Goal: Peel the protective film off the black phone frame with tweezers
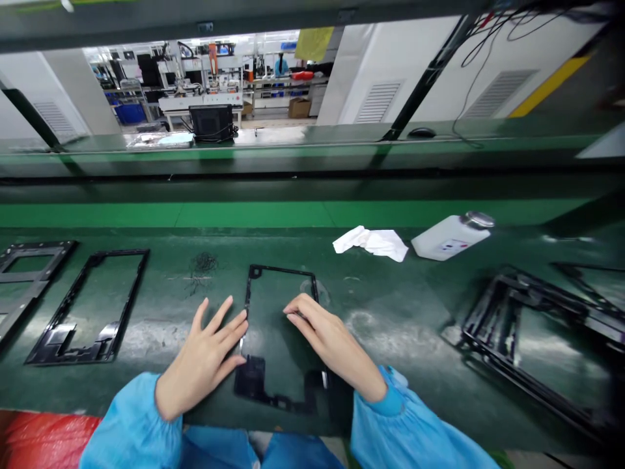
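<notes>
A thin black rectangular frame (pixel 280 400) lies flat on the green bench in front of me, with wider black parts at its near end. My left hand (pixel 202 358) is spread open, its fingertips and thumb at the frame's left edge. Over the frame's right side, my right hand (pixel 332 332) is closed in a pinch. Whatever its fingers hold, if anything, is hidden. A small heap of fine black scraps (pixel 204 262) rests on the bench beyond my left hand.
To the left lie another black frame (pixel 134 286) and a grey-black panel (pixel 36 286). Stacked black frames (pixel 517 365) are at the right. Crumpled white tissue (pixel 385 243) and a tilted white bottle (pixel 449 238) are farther back. A raised shelf (pixel 303 135) runs behind.
</notes>
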Action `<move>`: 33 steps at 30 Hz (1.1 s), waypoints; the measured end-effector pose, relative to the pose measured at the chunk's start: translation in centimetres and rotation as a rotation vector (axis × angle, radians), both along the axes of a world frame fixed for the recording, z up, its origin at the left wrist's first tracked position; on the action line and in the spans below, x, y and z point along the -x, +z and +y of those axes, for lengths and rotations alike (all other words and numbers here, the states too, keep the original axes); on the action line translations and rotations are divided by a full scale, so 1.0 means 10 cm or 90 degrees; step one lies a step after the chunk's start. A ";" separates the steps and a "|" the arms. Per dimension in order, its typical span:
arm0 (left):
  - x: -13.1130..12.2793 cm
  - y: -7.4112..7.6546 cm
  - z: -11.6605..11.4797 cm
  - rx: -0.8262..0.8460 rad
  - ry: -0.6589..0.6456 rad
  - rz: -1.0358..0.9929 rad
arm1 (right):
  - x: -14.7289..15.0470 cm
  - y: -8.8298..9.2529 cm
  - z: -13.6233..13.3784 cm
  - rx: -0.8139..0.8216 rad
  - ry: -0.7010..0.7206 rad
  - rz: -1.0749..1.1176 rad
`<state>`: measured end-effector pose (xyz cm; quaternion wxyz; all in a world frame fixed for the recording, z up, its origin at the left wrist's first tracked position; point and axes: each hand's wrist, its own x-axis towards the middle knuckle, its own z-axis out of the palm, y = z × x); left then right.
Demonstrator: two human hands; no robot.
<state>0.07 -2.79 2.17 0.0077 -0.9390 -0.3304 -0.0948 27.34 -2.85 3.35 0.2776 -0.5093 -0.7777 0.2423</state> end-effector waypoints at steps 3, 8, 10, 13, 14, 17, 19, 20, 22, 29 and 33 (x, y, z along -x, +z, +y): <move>-0.03 0.03 -0.22 -0.029 0.014 0.019 | -0.16 0.09 0.03 0.027 0.022 -0.053; -0.16 0.02 -0.43 -0.063 0.027 0.015 | -0.16 0.23 0.14 0.054 0.000 -0.094; -0.21 0.03 -0.41 -0.061 0.032 -0.017 | -0.08 0.25 0.20 0.050 -0.003 -0.058; -0.20 0.12 -0.23 -0.009 0.043 -0.062 | 0.01 0.17 0.33 0.031 -0.022 0.030; -0.18 0.15 -0.13 0.012 0.051 -0.076 | 0.02 0.12 0.37 0.024 -0.043 0.067; -0.15 0.24 0.25 0.029 0.088 -0.101 | -0.03 -0.06 0.50 0.006 -0.134 0.209; -0.20 0.24 0.50 0.041 0.104 -0.113 | -0.12 -0.16 0.58 0.026 -0.183 0.329; -0.25 0.21 0.61 0.048 0.110 -0.121 | -0.17 -0.19 0.61 0.032 -0.210 0.395; -0.39 0.14 0.78 0.072 0.116 -0.128 | -0.27 -0.21 0.67 0.026 -0.263 0.514; -0.65 -0.17 1.02 0.111 0.150 -0.151 | -0.44 -0.18 0.77 -0.012 -0.360 0.683; -0.63 -0.19 1.02 0.113 0.107 -0.165 | -0.41 -0.24 0.76 0.026 -0.363 0.682</move>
